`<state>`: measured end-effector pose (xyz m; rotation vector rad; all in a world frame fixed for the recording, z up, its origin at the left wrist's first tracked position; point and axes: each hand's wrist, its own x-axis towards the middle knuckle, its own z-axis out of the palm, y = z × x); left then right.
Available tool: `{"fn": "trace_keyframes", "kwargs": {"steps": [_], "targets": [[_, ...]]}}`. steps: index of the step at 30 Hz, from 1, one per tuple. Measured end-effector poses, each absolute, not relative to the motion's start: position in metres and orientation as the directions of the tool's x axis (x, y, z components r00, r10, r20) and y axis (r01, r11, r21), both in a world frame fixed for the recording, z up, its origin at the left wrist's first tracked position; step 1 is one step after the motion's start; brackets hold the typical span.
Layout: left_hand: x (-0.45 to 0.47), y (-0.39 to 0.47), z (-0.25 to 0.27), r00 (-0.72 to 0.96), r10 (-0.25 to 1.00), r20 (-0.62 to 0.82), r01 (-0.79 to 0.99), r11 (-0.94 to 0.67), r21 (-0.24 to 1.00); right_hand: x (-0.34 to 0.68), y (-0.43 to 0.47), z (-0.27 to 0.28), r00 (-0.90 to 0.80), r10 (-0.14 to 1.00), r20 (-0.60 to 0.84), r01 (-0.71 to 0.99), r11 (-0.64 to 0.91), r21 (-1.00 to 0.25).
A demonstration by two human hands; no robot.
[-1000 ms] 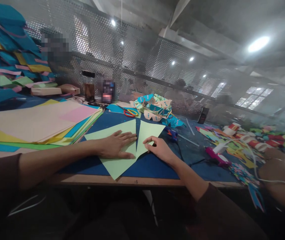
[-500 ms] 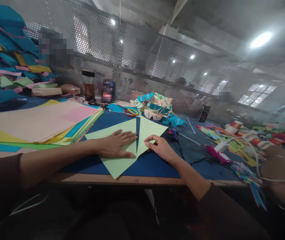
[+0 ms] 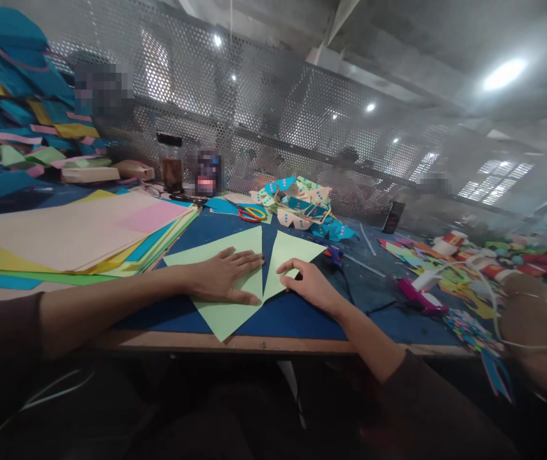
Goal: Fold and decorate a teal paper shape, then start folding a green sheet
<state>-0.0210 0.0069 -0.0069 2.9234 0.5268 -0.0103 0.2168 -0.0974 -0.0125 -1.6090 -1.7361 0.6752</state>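
On the blue table top lies a light green sheet of paper [image 3: 218, 319], split by a V-shaped gap that narrows to a point near its lower middle. Flat on the sheet's left part rests my left hand [image 3: 223, 278], fingers stretched out and holding nothing. My right hand [image 3: 305, 281] is closed, thumb and fingers pinching the narrower right flap [image 3: 292, 248] of the same paper. A blue glue gun [image 3: 335, 255] lies just beyond that hand. Past the sheet sit scissors [image 3: 253, 214] with red and yellow handles.
A stack of coloured paper [image 3: 62, 230] spreads at the left. Dotted paper cutouts [image 3: 297, 207] are heaped at the back, near a jar [image 3: 172, 169] of brown liquid. A pink power strip [image 3: 422, 297] with cables lies at the right, close to another person's arm [image 3: 532, 326].
The right flap has swung slightly to the right with my right hand, and the gap in the paper is wider. My left hand stays in place.
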Motion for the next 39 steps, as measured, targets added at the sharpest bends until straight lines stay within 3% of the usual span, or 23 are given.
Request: {"fn": "trace_keyframes", "kwargs": {"steps": [39], "targets": [[-0.0206,0.0079,-0.0079,0.94,0.339,-0.048,0.342,-0.928,0.146,0.2174,-0.1008,-0.0076,-0.044,0.989,0.139,0.677,0.131,-0.725]]}}
